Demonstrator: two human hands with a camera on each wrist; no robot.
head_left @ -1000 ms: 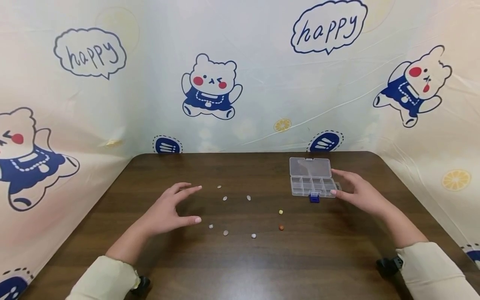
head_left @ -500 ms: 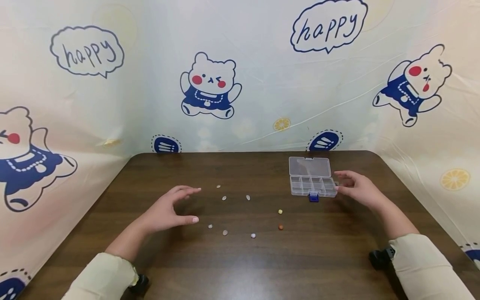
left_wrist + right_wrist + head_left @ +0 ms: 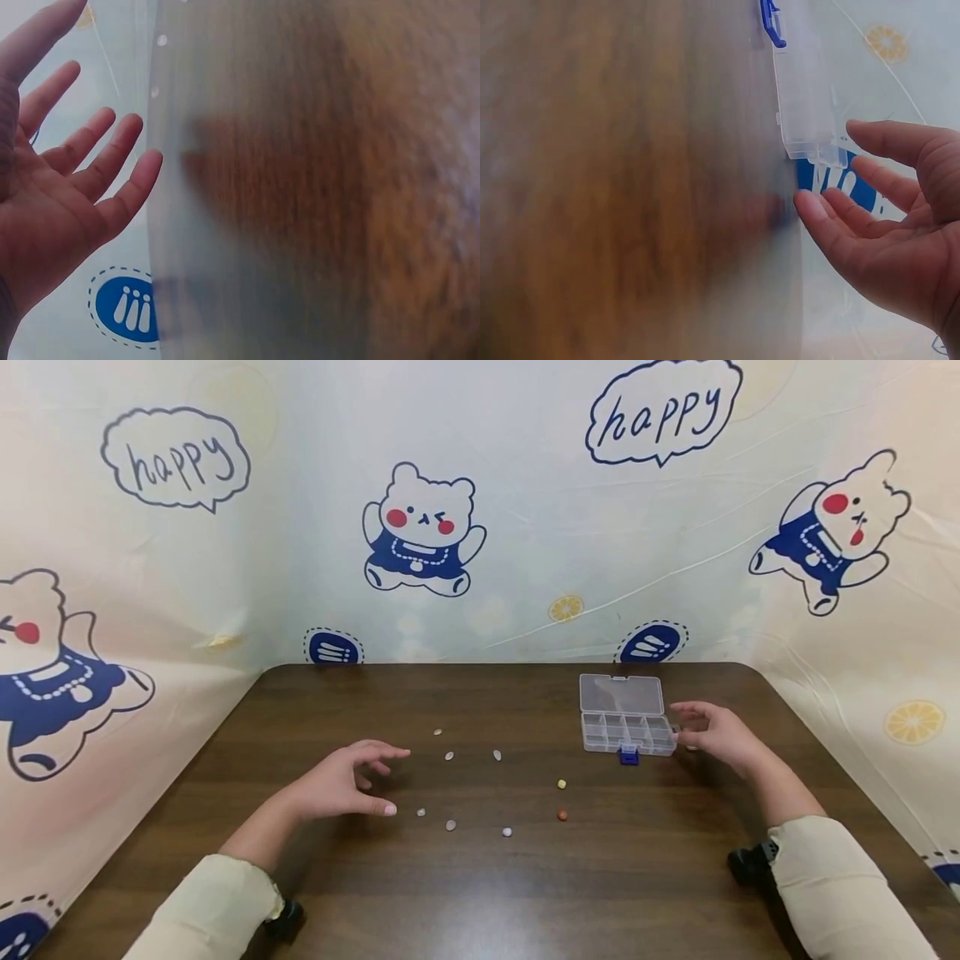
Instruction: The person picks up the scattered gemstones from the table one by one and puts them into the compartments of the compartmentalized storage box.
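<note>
A clear plastic compartment box (image 3: 628, 732) lies at the table's back right, its lid (image 3: 621, 694) raised behind it and a blue latch (image 3: 628, 757) at the front. My right hand (image 3: 716, 739) is at the box's right end, fingers loosely bent and holding nothing; the head view does not settle whether they touch it. The right wrist view shows thumb and fingers apart beside the box (image 3: 802, 90). My left hand (image 3: 337, 783) hovers over the table's left side, palm inward, fingers spread and holding nothing. Nearest to it are small pale pebbles (image 3: 421, 812).
Several more pale pebbles (image 3: 497, 755) lie scattered mid-table, with a yellow one (image 3: 562, 784) and an orange-brown one (image 3: 562, 815) to their right. Something small and pale (image 3: 692, 747) shows beneath my right hand. A printed cloth (image 3: 525, 527) stands behind the brown wooden table (image 3: 480, 902).
My right hand has drawn slightly right, off the box's right edge, and its forearm has shifted left. My left fingers have dipped a little. Box and pebbles stay put.
</note>
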